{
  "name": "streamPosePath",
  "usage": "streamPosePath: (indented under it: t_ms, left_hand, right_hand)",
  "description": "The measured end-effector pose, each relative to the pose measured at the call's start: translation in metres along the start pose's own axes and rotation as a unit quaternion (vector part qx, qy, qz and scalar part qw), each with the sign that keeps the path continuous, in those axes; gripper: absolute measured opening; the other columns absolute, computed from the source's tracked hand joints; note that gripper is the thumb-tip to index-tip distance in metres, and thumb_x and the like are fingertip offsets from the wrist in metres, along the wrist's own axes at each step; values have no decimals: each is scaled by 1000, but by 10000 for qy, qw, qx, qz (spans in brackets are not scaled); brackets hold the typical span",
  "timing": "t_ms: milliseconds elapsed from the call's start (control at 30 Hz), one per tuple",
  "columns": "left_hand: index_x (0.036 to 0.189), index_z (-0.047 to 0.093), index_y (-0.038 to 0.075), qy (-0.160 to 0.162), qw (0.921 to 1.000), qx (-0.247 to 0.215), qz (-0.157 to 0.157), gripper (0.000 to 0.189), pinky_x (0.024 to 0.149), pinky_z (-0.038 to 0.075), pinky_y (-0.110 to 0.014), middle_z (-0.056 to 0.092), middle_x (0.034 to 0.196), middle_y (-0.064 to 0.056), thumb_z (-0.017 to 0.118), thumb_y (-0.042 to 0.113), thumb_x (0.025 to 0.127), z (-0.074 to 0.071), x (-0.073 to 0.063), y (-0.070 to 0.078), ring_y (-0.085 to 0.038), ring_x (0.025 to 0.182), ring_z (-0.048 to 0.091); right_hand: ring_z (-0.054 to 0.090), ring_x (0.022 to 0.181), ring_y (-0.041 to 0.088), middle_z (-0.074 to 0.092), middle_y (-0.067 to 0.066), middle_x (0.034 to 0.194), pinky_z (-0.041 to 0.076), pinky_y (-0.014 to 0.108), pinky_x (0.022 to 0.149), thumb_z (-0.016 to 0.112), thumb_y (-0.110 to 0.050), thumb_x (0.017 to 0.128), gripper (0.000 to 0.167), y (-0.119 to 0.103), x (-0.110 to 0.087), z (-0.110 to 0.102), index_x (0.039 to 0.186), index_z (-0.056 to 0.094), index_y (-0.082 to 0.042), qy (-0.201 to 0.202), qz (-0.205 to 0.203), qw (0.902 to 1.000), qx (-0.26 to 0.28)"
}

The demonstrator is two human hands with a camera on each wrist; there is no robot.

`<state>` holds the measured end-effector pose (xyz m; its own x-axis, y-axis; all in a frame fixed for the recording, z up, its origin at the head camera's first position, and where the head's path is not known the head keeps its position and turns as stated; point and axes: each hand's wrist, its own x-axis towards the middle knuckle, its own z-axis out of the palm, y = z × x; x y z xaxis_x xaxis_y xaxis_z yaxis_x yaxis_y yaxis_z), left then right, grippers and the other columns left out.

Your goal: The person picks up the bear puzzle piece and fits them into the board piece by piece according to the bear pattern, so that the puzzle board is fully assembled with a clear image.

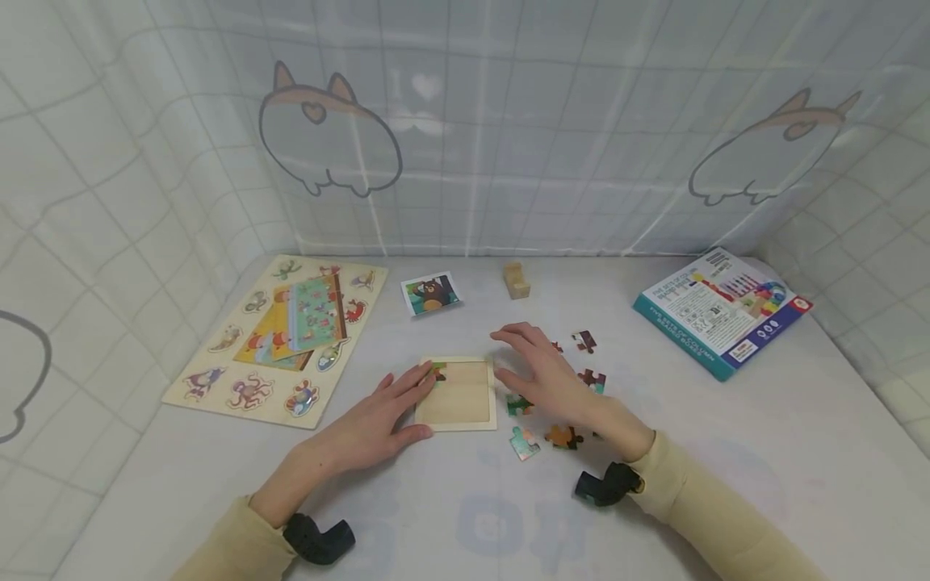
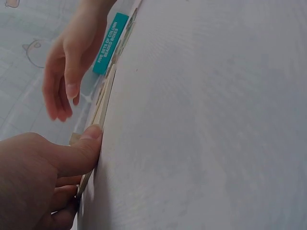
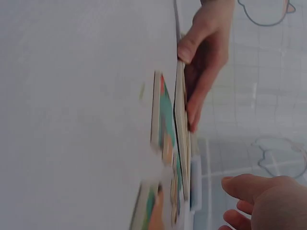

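A shallow wooden puzzle tray (image 1: 458,393) lies on the table with one jigsaw piece (image 1: 440,373) in its upper left corner. My left hand (image 1: 378,420) rests over the tray's left side, thumb at the near corner and extended fingers by that piece. In the left wrist view, the left thumb (image 2: 88,143) presses the tray's edge. My right hand (image 1: 548,375) hovers right of the tray, fingers spread and nothing visible between them. Several loose pieces lie around and beneath it, among them a teal one (image 1: 523,443) and an orange-brown one (image 1: 563,436); the hand hides some.
Behind the tray are a picture card with a bear (image 1: 431,294) and a small wooden block (image 1: 517,281). At left lies a wooden board with sea animals (image 1: 250,393), patterned cards (image 1: 314,315) on top. A boxed toy set (image 1: 719,311) sits at back right, near the curtain.
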<state>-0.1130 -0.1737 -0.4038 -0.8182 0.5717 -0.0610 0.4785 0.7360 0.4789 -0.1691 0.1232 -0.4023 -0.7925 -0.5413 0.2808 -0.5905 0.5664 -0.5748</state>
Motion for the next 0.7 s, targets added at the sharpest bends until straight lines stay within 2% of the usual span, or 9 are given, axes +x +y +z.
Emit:
streamPosePath:
  t_ms: [233,333,467,567,700]
  left_hand:
    - [156,32,6,11,10000,-52,-55,74,125,14,-52,18,167,-7,63,39,98,0,0,1,-28,153,20]
    - [156,32,7,13,10000,-48,-77,74,125,15,-52,18,167,-6,64,39,97,0,0,0,-28,153,20]
    - [156,33,7,16,10000,-27,-77,74,125,15,-52,18,168,-6,64,40,97,1,0,-1,-29,154,18]
    - [156,33,7,11,10000,-41,-68,74,125,15,-52,18,167,-6,63,40,97,0,1,-1,-29,154,18]
    - [157,32,8,24,10000,-58,-77,74,125,15,-52,18,167,-6,63,40,97,0,0,0,-30,153,19]
  right_hand:
    - [53,114,27,57,7,134,52,42,89,72,-16,93,43,21,-15,-20,133,60,-4,419,104,9991,37]
    - [53,114,27,59,7,131,51,43,92,72,-14,93,41,33,-20,-24,131,61,-3,572,129,9983,-14]
    - [51,119,26,60,7,131,49,46,97,72,-14,93,40,46,-27,-30,130,62,-3,703,455,9965,74]
    - [52,115,27,60,8,130,49,46,92,72,-14,93,38,54,-31,-34,129,62,-3,764,598,9952,146]
    - [53,112,28,62,10,127,47,46,92,71,-14,94,36,62,-31,-39,127,64,-2,813,560,9951,48]
